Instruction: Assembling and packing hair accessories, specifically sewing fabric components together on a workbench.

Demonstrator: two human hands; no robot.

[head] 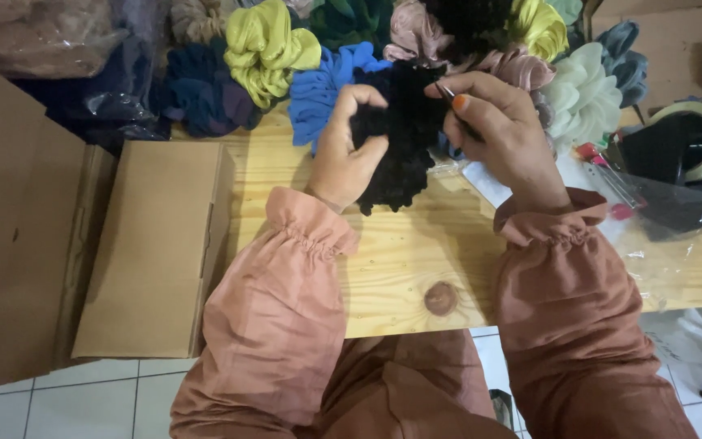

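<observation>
Left hand (343,154) has its grip closed on a black scrunchie (400,134), held just above the wooden surface (400,260). Right hand (497,122) pinches a thin dark tool (451,95) against the scrunchie's top. Coloured scrunchies (270,49) piled behind.

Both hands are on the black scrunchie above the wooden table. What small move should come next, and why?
Probably draw the thin tool a little further through the fabric. The left hand grips the black scrunchie, and the right hand pinches the tool at its top edge, so the piece looks steadied for it. What the tool is, I cannot tell.
</observation>
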